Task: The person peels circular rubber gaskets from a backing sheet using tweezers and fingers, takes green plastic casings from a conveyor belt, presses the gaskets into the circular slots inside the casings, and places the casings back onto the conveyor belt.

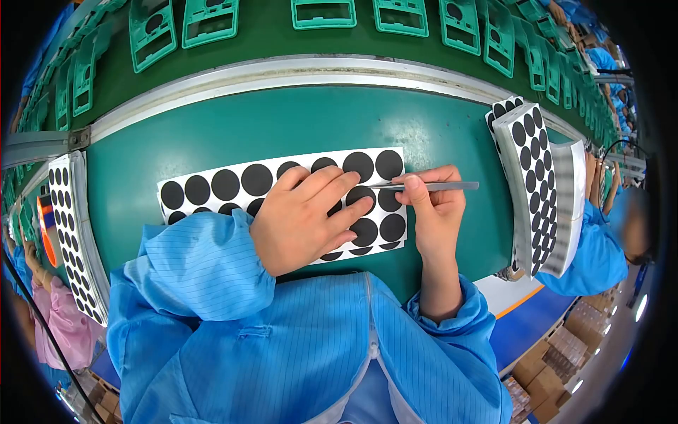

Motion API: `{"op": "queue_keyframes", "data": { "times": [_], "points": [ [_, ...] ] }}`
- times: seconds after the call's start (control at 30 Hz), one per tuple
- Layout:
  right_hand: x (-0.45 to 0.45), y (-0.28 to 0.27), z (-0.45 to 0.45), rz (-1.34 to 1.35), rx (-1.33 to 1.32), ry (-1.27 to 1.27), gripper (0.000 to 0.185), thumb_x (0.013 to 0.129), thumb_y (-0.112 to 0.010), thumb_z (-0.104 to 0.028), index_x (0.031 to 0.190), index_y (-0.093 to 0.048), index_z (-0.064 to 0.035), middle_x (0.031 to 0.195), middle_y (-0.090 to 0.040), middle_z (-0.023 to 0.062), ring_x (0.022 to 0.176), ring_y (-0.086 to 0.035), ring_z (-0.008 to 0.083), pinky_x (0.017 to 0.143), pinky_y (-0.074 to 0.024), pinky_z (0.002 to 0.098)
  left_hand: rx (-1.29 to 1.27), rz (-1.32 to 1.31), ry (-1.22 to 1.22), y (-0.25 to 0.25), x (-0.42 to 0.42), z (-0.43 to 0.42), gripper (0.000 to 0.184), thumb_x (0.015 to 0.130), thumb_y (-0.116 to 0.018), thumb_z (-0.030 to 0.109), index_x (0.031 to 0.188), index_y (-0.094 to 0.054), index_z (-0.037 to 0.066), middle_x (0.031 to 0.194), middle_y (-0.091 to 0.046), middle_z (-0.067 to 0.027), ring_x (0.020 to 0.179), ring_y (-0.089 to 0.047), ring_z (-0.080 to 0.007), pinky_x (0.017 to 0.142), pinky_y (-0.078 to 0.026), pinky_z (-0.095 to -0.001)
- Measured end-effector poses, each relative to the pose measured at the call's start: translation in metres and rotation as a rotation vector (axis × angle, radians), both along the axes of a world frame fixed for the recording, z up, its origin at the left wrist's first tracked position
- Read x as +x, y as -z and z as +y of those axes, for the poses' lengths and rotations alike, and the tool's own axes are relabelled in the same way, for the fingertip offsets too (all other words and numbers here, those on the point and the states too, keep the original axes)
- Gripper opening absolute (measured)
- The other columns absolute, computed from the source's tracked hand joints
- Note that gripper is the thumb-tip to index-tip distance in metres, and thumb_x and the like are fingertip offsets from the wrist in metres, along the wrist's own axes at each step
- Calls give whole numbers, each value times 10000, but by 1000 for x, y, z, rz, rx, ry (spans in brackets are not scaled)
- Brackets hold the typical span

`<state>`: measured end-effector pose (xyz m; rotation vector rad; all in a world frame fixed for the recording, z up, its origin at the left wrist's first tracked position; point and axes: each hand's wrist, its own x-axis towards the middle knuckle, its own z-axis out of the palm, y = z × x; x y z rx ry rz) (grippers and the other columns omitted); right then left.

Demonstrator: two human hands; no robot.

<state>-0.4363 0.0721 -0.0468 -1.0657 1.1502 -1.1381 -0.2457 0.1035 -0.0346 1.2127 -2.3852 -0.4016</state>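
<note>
A white sheet of black round stickers (256,179) lies on the green work surface in front of me, with what looks like another sheet edge beneath it. My left hand (304,219) rests palm down on the sheet with its fingers spread, covering several of the stickers. My right hand (439,208) pinches a pair of grey metal tweezers (452,186) at the sheet's right edge. The tweezers' tips point left, at the black circles close to my left fingertips. Whether the tips touch a sticker I cannot tell.
Stacks of similar sticker sheets stand at the right (533,177) and left (69,233). Beyond a metal rail (282,68), green plastic housings (212,21) line a dark green conveyor. Co-workers sit on both sides, one in a blue sleeve (590,254).
</note>
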Motion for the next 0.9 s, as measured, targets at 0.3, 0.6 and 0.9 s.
{"op": "queue_keyframes", "data": {
  "times": [0.3,0.6,0.9],
  "points": [
    [0,1,16,321,-629,-156,221,697,-644,40,826,-477,-27,783,-616,148,559,-548,147,468,-423,223,24,15,-58,-1,-1,-1,435,601,-663,239,1011,-555,139,1048,-520,-30,942,-497,-194,713,-371,-310],
    [-4,-6,24,378,-721,-247,261,647,-673,71,795,-481,-25,761,-616,142,520,-567,188,422,-427,242,-7,4,-38,-2,-2,-2,479,575,-684,232,1022,-546,127,1047,-515,-22,915,-498,-182,693,-364,-310],
    [-19,-58,37,-221,-307,-94,211,815,-561,-100,836,-357,-49,687,-587,194,443,-500,109,407,-455,212,59,-30,-2,1,-3,0,511,606,-680,252,1068,-493,137,1111,-483,-33,986,-480,-184,723,-373,-333]
  ]
}}
